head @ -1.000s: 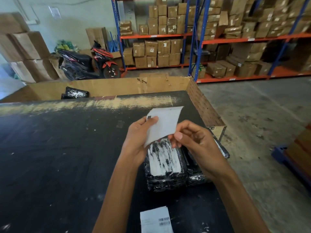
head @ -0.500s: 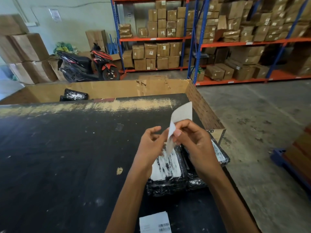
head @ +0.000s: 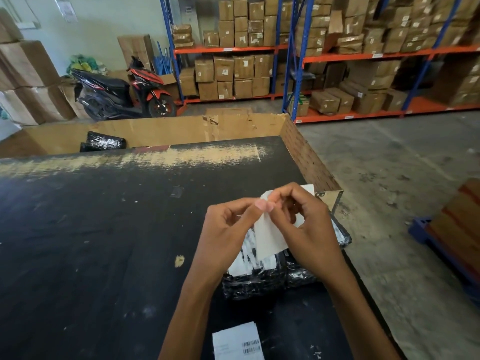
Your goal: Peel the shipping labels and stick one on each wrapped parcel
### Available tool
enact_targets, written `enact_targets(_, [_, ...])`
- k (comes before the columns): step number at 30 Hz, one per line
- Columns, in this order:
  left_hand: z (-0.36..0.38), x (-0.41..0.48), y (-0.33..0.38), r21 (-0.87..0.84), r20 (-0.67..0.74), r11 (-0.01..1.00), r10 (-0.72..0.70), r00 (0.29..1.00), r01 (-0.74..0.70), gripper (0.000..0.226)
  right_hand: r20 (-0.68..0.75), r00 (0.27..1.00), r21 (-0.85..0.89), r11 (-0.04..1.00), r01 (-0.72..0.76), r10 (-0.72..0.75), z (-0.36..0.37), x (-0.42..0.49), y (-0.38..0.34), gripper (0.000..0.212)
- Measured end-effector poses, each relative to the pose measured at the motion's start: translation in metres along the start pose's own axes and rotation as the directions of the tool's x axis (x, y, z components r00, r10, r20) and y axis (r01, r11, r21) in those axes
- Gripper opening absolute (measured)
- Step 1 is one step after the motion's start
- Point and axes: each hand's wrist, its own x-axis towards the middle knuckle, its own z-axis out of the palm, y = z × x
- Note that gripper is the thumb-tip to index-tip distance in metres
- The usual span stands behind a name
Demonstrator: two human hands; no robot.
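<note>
My left hand [head: 228,229] and my right hand [head: 304,227] pinch the top corner of a white shipping label [head: 270,237], thumbs touching, held above the black table [head: 104,242]. Under the hands lie two black wrapped parcels [head: 259,279] side by side; the left one carries a white label, partly hidden by the held sheet. Another white label with barcodes [head: 237,341] lies at the table's near edge.
A big open cardboard bin [head: 168,131] stands behind the table with a black wrapped parcel [head: 104,144] inside. Beyond are a parked scooter [head: 122,94], shelving racks full of cartons [head: 337,48], and a blue pallet with boxes [head: 454,235] at the right.
The label went from spread flat between both hands to hanging downward, and both thumbs have come together at its top corner. The camera tilted slightly down.
</note>
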Motion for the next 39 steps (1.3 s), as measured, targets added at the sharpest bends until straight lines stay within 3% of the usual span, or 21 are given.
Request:
enact_targets(4, [-0.001,0.007,-0.010,-0.047,-0.076,0.996,-0.074,0.994,0.070,0.025,0.051,0.998,0.022,0.999,-0.047,0.046,0.000,-0.002,0.006,0.011])
enact_targets(10, [-0.005,0.034,-0.032,-0.180,-0.151,0.925,-0.362,0.920,0.334,0.026,0.138,0.954,0.197,0.937,-0.289,0.266,-0.001,-0.014,0.027,0.010])
enact_targets(13, [-0.008,0.058,-0.051,-0.173,-0.185,0.887,-0.457,0.870,0.428,0.025,0.126,0.919,0.328,0.858,-0.395,0.374,-0.011,-0.029,0.037,0.014])
enact_targets(17, [-0.004,0.085,-0.069,-0.141,-0.265,0.851,-0.524,0.809,0.505,0.032,0.052,0.892,0.448,0.788,-0.422,0.449,-0.040,-0.049,0.037,0.017])
enact_targets(21, [-0.001,0.109,-0.093,-0.079,-0.332,0.855,-0.508,0.795,0.513,0.026,-0.072,0.883,0.536,0.764,-0.358,0.464,-0.071,-0.063,0.027,0.021])
enact_targets(27, [0.009,0.123,-0.103,0.004,-0.400,0.909,-0.380,0.834,0.417,0.048,-0.185,0.845,0.698,0.673,-0.246,0.502,-0.096,-0.080,0.005,0.062])
enact_targets(32, [0.014,0.118,-0.095,0.014,-0.402,0.937,-0.315,0.860,0.349,0.032,-0.145,0.781,0.811,0.525,-0.258,0.607,-0.094,-0.090,0.022,0.035])
enact_targets(36, [0.021,0.098,-0.093,-0.005,-0.365,0.960,-0.264,0.893,0.281,0.024,-0.150,0.740,0.747,0.565,-0.350,0.656,-0.075,-0.111,0.048,0.009])
enact_targets(39, [0.024,0.080,-0.092,-0.029,-0.339,0.965,-0.256,0.905,0.262,0.027,-0.097,0.710,0.616,0.603,-0.507,0.697,-0.060,-0.134,0.073,0.013])
